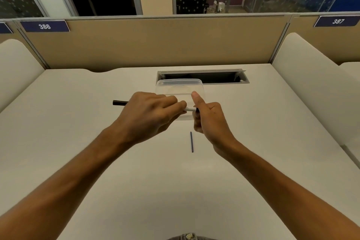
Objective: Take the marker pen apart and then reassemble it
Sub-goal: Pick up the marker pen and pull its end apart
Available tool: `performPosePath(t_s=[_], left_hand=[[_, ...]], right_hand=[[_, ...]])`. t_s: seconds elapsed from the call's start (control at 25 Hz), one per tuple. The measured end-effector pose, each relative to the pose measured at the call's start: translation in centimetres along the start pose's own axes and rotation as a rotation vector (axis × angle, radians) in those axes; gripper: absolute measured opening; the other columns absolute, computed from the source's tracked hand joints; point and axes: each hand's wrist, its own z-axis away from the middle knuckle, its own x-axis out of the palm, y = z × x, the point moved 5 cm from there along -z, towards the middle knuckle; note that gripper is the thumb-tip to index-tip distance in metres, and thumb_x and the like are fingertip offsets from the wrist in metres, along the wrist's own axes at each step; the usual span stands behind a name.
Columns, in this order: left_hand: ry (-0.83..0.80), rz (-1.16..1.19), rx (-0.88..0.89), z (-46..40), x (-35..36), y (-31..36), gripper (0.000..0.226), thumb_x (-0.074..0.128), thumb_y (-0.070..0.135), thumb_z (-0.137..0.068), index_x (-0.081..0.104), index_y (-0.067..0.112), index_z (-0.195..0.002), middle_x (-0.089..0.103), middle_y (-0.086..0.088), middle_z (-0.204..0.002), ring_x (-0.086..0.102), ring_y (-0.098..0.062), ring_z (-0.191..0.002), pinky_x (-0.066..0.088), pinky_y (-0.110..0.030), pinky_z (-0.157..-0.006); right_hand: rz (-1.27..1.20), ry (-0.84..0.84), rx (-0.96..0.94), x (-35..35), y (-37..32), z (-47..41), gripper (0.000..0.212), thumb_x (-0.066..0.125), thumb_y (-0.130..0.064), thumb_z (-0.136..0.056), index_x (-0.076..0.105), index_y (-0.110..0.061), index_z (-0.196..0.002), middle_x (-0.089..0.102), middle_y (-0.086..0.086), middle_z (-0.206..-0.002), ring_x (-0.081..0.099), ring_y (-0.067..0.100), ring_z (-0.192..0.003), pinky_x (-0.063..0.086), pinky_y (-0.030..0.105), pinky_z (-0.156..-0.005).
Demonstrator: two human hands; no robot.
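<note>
My left hand (148,115) grips a marker pen held level above the white desk. The pen's black cap end (119,102) sticks out to the left of my fist, and its white barrel (190,109) shows between my hands. My right hand (208,117) closes around the barrel's right end with the thumb raised; that end is hidden in my fingers. A thin dark blue ink stick (191,142) lies loose on the desk just below my right hand, pointing away from me.
A clear plastic container (198,84) stands right behind my hands. Behind it is an open cable slot (214,77) in the desk. A beige partition (155,45) closes the back, and white dividers stand on both sides.
</note>
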Motion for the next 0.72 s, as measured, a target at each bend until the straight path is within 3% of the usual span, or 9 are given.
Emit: performPosePath(t_s=[0.08, 0.2, 0.28, 0.36, 0.44, 0.52, 0.6, 0.72], left_hand=[[0.024, -0.045, 0.038, 0.3, 0.3, 0.0, 0.015, 0.073, 0.013, -0.083, 0.073, 0.004, -0.095, 0.065, -0.009, -0.063, 0.051, -0.023, -0.042, 0.041, -0.024, -0.039], [0.021, 0.054, -0.017, 0.4, 0.2, -0.2, 0.019, 0.067, 0.017, -0.088, 0.072, 0.004, -0.101, 0.070, -0.009, -0.070, 0.060, -0.027, -0.047, 0.049, -0.030, -0.041], [0.030, 0.250, -0.133, 0.1, -0.3, -0.7, 0.023, 0.060, 0.023, -0.091, 0.072, 0.007, -0.099, 0.073, -0.003, -0.071, 0.064, -0.022, -0.052, 0.051, -0.032, -0.046], [-0.047, 0.590, -0.271, -0.1, -0.2, -1.3, 0.026, 0.055, 0.029, -0.094, 0.073, 0.010, -0.088, 0.064, 0.012, -0.058, 0.057, -0.008, -0.046, 0.045, -0.021, -0.048], [-0.240, 1.031, -0.392, -0.1, 0.3, -1.6, 0.026, 0.056, 0.030, -0.093, 0.072, 0.010, -0.086, 0.065, 0.004, -0.057, 0.052, -0.010, -0.040, 0.041, -0.017, -0.043], [-0.396, 1.255, -0.420, 0.1, 0.4, -1.5, 0.022, 0.057, 0.026, -0.092, 0.073, 0.011, -0.088, 0.067, -0.005, -0.062, 0.052, -0.016, -0.039, 0.041, -0.019, -0.039], [-0.399, 1.255, -0.438, 0.3, 0.5, -1.4, 0.020, 0.059, 0.026, -0.090, 0.074, 0.013, -0.087, 0.065, -0.007, -0.061, 0.050, -0.022, -0.040, 0.040, -0.020, -0.039], [-0.199, 1.011, -0.467, 0.1, 0.0, -1.3, 0.024, 0.062, 0.034, -0.085, 0.076, 0.015, -0.091, 0.066, 0.000, -0.060, 0.051, -0.013, -0.044, 0.044, -0.023, -0.043]], right_hand=[[-0.024, -0.040, 0.110, 0.2, 0.6, -0.2, 0.051, 0.043, -0.043, -0.098, 0.042, -0.016, -0.054, 0.037, -0.011, -0.038, 0.038, 0.002, -0.034, 0.034, 0.009, -0.040], [0.042, -0.009, -0.055, -0.1, 0.0, -0.2, 0.052, 0.043, -0.037, -0.099, 0.044, -0.015, -0.052, 0.039, -0.011, -0.038, 0.040, 0.003, -0.037, 0.034, 0.012, -0.041], [0.054, 0.030, -0.273, -0.3, -1.3, 0.1, 0.053, 0.045, -0.030, -0.100, 0.043, -0.015, -0.049, 0.039, -0.010, -0.039, 0.040, 0.006, -0.039, 0.031, 0.013, -0.042], [0.112, 0.040, -0.570, -0.5, -3.1, 0.8, 0.054, 0.046, -0.026, -0.100, 0.042, -0.017, -0.047, 0.037, -0.012, -0.038, 0.039, 0.008, -0.038, 0.029, 0.011, -0.042], [0.326, 0.050, -0.961, -0.6, -4.7, 2.2, 0.058, 0.040, -0.028, -0.102, 0.047, -0.010, -0.047, 0.042, -0.003, -0.039, 0.038, 0.010, -0.036, 0.028, 0.014, -0.044], [0.471, 0.075, -1.268, -0.6, -5.3, 3.2, 0.062, 0.037, -0.026, -0.102, 0.049, -0.003, -0.046, 0.044, 0.008, -0.039, 0.037, 0.013, -0.034, 0.028, 0.017, -0.048], [0.496, 0.123, -1.326, -0.9, -5.4, 3.2, 0.062, 0.037, -0.025, -0.102, 0.049, -0.003, -0.045, 0.045, 0.009, -0.039, 0.037, 0.015, -0.033, 0.028, 0.017, -0.049], [0.441, 0.116, -1.107, -1.0, -5.0, 2.5, 0.061, 0.035, -0.031, -0.102, 0.047, -0.007, -0.048, 0.041, 0.002, -0.042, 0.035, 0.007, -0.038, 0.028, 0.015, -0.043]])
